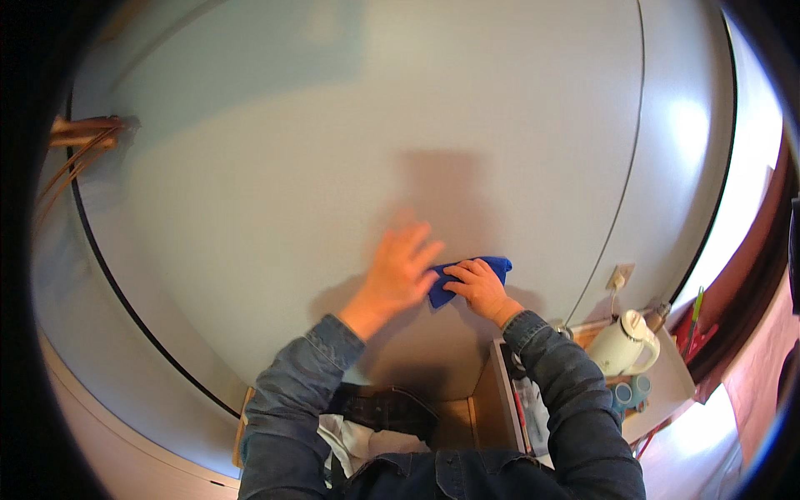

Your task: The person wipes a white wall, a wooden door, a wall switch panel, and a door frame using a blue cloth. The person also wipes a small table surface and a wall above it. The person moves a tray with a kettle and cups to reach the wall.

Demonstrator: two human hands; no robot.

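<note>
My right hand [478, 289] presses a folded blue cloth [497, 265] against the pale grey wall [275, 208], with its fingers curled over the cloth. Part of the cloth is hidden under that hand. Just to its left, my left hand [395, 271] is raised near the wall with fingers spread. It holds nothing, and its fingertips are smeared by motion. Whether it touches the wall is hard to tell. Both arms wear dark denim sleeves.
Below my arms is an open wooden compartment [456, 417] holding dark and white clothes [354, 437]. At right, a cream kettle [617, 346] stands by blue-green cups [639, 389], under a wall socket [621, 275]. A brown wooden piece [87, 133] juts in at far left.
</note>
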